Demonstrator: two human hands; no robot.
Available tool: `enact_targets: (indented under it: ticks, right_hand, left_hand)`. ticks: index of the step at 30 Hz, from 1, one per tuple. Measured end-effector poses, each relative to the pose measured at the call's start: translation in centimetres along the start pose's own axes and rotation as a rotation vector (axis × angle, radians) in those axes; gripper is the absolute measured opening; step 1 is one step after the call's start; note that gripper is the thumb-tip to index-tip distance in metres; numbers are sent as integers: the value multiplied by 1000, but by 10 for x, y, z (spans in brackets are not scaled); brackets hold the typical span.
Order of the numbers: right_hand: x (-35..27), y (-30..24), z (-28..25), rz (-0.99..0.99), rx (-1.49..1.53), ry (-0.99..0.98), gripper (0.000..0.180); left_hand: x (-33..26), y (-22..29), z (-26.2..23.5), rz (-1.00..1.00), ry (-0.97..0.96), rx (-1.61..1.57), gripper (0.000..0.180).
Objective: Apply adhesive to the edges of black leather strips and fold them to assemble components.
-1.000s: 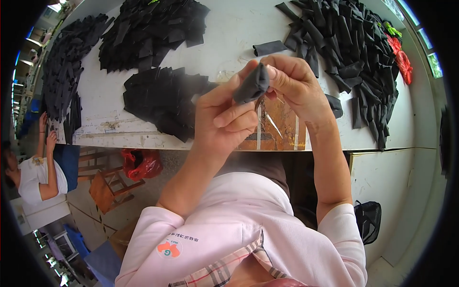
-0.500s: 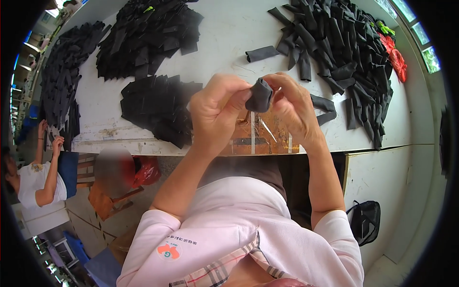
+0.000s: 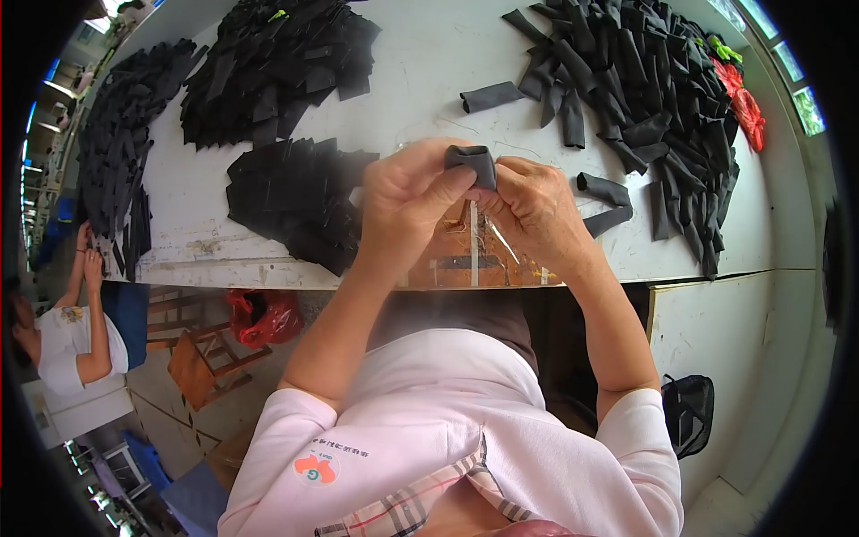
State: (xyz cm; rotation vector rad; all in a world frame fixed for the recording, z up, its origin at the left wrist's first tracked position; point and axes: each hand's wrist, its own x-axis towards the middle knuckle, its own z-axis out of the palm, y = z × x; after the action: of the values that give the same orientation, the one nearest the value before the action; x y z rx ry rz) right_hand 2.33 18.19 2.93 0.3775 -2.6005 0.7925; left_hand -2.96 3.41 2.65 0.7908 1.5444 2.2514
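Your view is bright and evenly lit, with daylight showing at the windows (image 3: 808, 112) on the upper right. The white worktable (image 3: 420, 72) comes out pale without harsh shadows, while the space beneath it sinks into darkness. The black fabric pile (image 3: 277, 72) swallows much of its detail (your right hand (image 3: 537, 210), by contrast, reads fairly crisp). Glossy highlights dot the red plastic bag (image 3: 259, 322) on the floor. A whitish haze softens your dark trousers (image 3: 510, 336). Fisheye bending squeezes the far left into indistinct shapes before the black rim.
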Motion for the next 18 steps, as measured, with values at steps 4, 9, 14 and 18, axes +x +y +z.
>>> enact_targets:
  ticks: [4,9,14,18]
  right_hand:
    - [9,-11,-17,-15,-31,-19,22]
    - [0,-1,10,31,146,24,13]
    - [0,-1,0,72,118,-4,10]
    - [8,-14,-18,-10,28,-19,10]
  left_hand:
    - [-2,6,-3,131,69,-119,14]
    - [-14,-12,-10,101,102,70,16]
    - [-4,-7,-3,75,69,17,23]
    - [-2,4,-6,155,34,1,20]
